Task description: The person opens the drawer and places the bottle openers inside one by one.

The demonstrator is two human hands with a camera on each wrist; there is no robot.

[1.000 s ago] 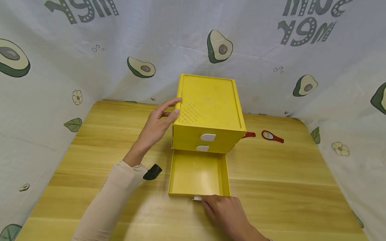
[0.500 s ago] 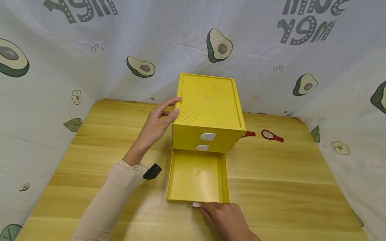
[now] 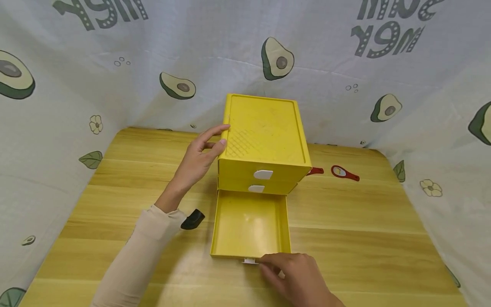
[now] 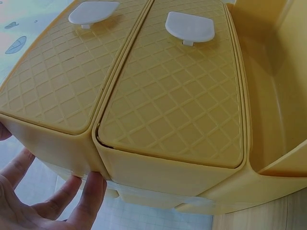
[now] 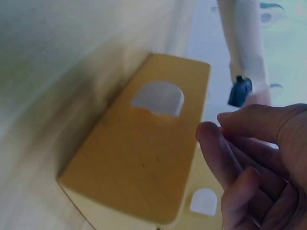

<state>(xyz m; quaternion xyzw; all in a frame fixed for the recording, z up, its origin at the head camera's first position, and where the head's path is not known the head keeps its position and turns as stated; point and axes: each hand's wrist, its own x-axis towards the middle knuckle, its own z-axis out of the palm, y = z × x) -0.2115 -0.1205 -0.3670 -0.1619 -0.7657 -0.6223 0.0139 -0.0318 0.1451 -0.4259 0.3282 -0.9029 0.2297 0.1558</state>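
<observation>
yellow plastic three-drawer cabinet [image 3: 264, 145], bottom yellow drawer [image 3: 249, 224] pulled out near, bare inside | left hand [image 3: 199, 157] flat against cabinet's left side, fingers straight | right hand [image 3: 297, 277] loosely curled beside drawer's white tab handle [image 3: 249, 261], holding nothing

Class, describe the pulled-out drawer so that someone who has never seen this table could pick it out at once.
On the wooden table stands a yellow drawer cabinet, steadied at its side by the left hand. The bottom drawer juts toward the viewer, open and empty, with the right hand at its white front tab. The two drawers above it are closed.
</observation>
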